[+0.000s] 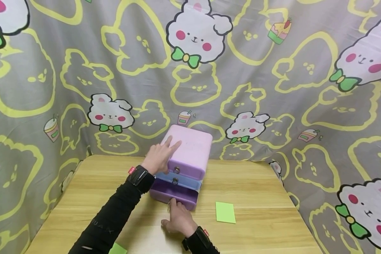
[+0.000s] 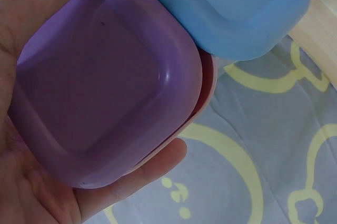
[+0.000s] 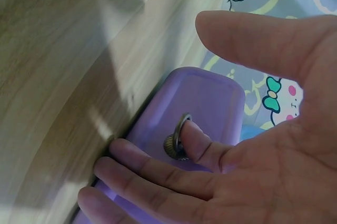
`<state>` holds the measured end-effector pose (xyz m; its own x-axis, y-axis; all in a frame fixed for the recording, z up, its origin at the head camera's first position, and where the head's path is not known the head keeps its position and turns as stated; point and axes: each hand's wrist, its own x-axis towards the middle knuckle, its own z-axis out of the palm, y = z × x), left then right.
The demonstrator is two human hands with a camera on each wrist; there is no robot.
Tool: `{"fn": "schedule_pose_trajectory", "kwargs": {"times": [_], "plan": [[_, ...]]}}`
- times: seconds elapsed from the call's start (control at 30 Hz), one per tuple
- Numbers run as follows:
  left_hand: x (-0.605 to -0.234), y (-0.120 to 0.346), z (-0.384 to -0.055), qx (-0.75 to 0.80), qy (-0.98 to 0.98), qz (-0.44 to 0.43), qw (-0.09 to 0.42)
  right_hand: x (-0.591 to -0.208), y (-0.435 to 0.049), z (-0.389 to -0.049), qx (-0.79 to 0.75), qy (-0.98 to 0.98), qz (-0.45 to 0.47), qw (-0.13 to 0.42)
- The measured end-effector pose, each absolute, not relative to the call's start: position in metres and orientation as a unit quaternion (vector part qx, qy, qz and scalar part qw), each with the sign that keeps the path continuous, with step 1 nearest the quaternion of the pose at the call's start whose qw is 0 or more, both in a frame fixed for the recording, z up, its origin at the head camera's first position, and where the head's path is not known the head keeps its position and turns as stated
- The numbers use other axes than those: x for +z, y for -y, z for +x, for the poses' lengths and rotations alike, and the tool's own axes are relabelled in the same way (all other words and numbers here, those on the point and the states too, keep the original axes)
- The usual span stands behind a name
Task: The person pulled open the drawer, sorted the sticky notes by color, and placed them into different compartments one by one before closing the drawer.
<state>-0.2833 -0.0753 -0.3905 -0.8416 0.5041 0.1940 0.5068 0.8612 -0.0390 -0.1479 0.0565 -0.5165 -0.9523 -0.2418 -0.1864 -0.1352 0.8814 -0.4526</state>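
A small drawer cabinet with a pink top (image 1: pixel 190 148) stands at the back middle of the table. Its top drawer (image 1: pixel 192 171) is purple, the middle drawer (image 1: pixel 190 182) blue, and both have metal knobs. Below them the purple bottom drawer (image 1: pixel 160 197) is pulled out, its visible inside bare. My left hand (image 1: pixel 157 158) rests across the cabinet's left upper edge, fingers spread on the top and thumb down by the front. One finger of my right hand (image 1: pixel 180 219) is hooked through the metal ring pull (image 3: pixel 169 146) of the bottom drawer; the right thumb stands away from it.
A green sticky-note pad (image 1: pixel 225 212) lies on the wooden table (image 1: pixel 257 197) to the right of the cabinet. Another green piece (image 1: pixel 117 249) shows at the near edge, partly behind the left sleeve. A grey cartoon-print curtain (image 1: pixel 149 84) hangs behind and at both sides.
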Motion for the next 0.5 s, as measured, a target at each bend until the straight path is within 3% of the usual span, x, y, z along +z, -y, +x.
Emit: {"fn": "schedule_pose_trajectory", "kwargs": {"times": [0.5], "plan": [[-0.392, 0.076, -0.284, -0.011, 0.961, -0.259, 0.095, -0.516, -0.054, -0.133, -0.206, -0.966, -0.105, 0.113]]}}
